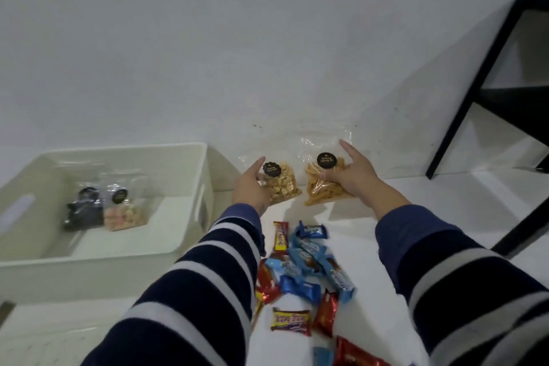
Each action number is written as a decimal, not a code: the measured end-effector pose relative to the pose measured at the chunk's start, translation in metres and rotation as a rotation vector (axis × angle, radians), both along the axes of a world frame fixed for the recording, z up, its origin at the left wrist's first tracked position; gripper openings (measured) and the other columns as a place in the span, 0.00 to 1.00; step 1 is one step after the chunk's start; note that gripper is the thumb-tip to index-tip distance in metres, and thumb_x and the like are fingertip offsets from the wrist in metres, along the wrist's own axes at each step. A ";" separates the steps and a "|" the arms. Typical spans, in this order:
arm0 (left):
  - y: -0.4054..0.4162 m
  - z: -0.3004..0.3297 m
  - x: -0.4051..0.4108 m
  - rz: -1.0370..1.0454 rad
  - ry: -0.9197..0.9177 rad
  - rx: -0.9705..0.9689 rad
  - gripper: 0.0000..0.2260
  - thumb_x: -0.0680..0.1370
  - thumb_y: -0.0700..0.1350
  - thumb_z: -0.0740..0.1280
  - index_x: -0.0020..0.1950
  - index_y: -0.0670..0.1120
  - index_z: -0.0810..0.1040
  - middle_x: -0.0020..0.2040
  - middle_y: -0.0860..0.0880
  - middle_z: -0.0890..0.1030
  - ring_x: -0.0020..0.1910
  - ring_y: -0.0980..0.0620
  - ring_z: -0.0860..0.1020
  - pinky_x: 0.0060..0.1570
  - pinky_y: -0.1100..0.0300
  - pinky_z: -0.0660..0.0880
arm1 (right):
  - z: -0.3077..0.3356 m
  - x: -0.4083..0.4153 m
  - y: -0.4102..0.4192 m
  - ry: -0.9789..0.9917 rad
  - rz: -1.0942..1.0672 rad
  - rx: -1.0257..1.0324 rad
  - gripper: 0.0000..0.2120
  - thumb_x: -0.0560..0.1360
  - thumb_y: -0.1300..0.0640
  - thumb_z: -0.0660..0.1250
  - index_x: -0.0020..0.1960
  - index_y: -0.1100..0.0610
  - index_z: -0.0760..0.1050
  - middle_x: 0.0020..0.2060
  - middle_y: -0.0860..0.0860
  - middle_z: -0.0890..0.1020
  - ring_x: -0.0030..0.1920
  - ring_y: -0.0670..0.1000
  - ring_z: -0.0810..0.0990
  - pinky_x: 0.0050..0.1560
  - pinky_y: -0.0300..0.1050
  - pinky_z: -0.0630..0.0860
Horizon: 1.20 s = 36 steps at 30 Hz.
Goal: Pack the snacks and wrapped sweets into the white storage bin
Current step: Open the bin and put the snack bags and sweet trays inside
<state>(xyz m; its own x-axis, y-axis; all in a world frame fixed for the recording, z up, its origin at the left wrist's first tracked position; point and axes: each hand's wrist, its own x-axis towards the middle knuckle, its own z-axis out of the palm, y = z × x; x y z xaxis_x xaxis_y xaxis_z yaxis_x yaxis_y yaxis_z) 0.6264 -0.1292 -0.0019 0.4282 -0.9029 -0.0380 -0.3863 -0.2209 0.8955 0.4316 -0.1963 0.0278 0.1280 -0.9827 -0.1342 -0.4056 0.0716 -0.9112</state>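
Note:
The white storage bin (190, 235) stands at the left, holding a dark snack bag (84, 211) and a clear bag of pink and pale sweets (126, 212). Against the back wall, my left hand (249, 187) grips a clear bag of round golden snacks (283, 184). My right hand (352, 177) grips a clear bag of yellow stick snacks (319, 187). Both bags carry round black labels. Between my forearms lie several wrapped sweets (306, 264) in blue, red and yellow wrappers on the white surface.
A black-framed shelf (472, 104) stands at the right against the white wall. The bin sits close to the left of the two snack bags. My striped sleeves cover part of the surface and some sweets.

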 end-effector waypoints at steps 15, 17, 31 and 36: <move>0.154 0.080 0.224 0.117 -0.049 -0.083 0.32 0.74 0.29 0.65 0.72 0.55 0.66 0.52 0.50 0.76 0.50 0.50 0.78 0.51 0.60 0.77 | 0.094 0.214 0.150 0.096 0.134 -0.160 0.47 0.66 0.56 0.79 0.76 0.44 0.56 0.74 0.51 0.64 0.72 0.53 0.66 0.70 0.46 0.66; 0.158 0.075 0.246 0.122 -0.064 -0.057 0.32 0.75 0.29 0.65 0.73 0.55 0.66 0.52 0.50 0.76 0.49 0.50 0.78 0.50 0.59 0.77 | 0.095 0.238 0.156 0.118 0.148 -0.165 0.47 0.66 0.56 0.78 0.76 0.44 0.55 0.73 0.51 0.66 0.71 0.53 0.67 0.68 0.44 0.66; 0.090 -0.013 0.320 0.132 -0.194 0.201 0.32 0.76 0.27 0.54 0.72 0.56 0.66 0.63 0.46 0.77 0.53 0.49 0.78 0.53 0.60 0.78 | -0.008 0.351 0.093 0.328 0.112 0.011 0.47 0.68 0.53 0.76 0.77 0.41 0.50 0.57 0.53 0.80 0.63 0.59 0.73 0.60 0.54 0.75; 0.044 -0.030 0.309 0.094 -0.157 0.201 0.31 0.76 0.27 0.55 0.72 0.55 0.67 0.64 0.47 0.76 0.59 0.47 0.77 0.59 0.52 0.77 | -0.043 0.356 0.060 0.360 0.011 0.000 0.41 0.73 0.56 0.71 0.76 0.43 0.49 0.64 0.54 0.75 0.67 0.60 0.69 0.62 0.52 0.70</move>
